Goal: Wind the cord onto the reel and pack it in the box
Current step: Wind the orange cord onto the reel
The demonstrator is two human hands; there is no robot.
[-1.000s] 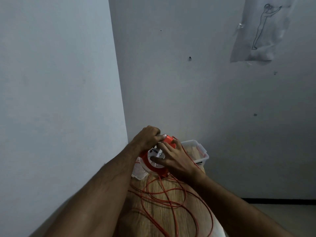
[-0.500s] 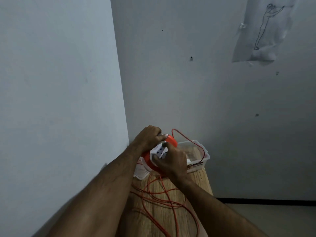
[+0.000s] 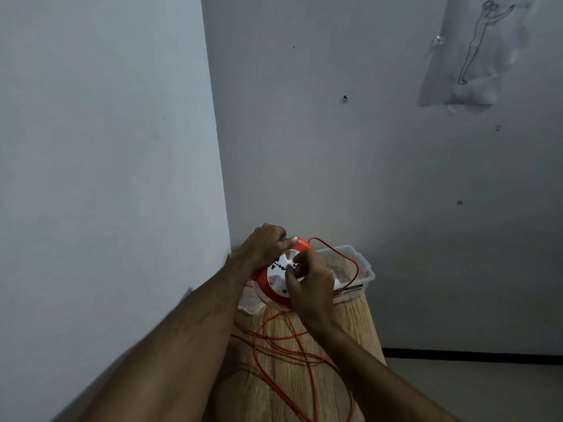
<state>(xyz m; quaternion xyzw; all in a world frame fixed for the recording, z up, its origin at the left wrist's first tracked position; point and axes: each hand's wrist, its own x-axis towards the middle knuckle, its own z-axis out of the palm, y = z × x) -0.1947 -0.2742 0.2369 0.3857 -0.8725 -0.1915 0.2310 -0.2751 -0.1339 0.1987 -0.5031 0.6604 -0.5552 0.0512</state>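
An orange reel [image 3: 264, 287] with a white socket face is held upright at the far end of the wooden table [image 3: 359, 324]. My left hand [image 3: 262, 244] grips its top rim. My right hand [image 3: 310, 283] covers the white face, fingers closed on the hub. Orange cord [image 3: 286, 345] lies in loose loops on the table below the reel. One strand arcs over the clear plastic box [image 3: 362, 263], which stands just right of the reel.
The table sits in a corner, with a wall close on the left and another behind. A clear lid [image 3: 248, 303] lies under the reel's left side. A sheet of paper with a drawn figure [image 3: 475, 53] hangs on the back wall. Floor shows at lower right.
My right hand has turned on the reel's face, from spread flat to curled over the hub. A cord loop has risen over the box.
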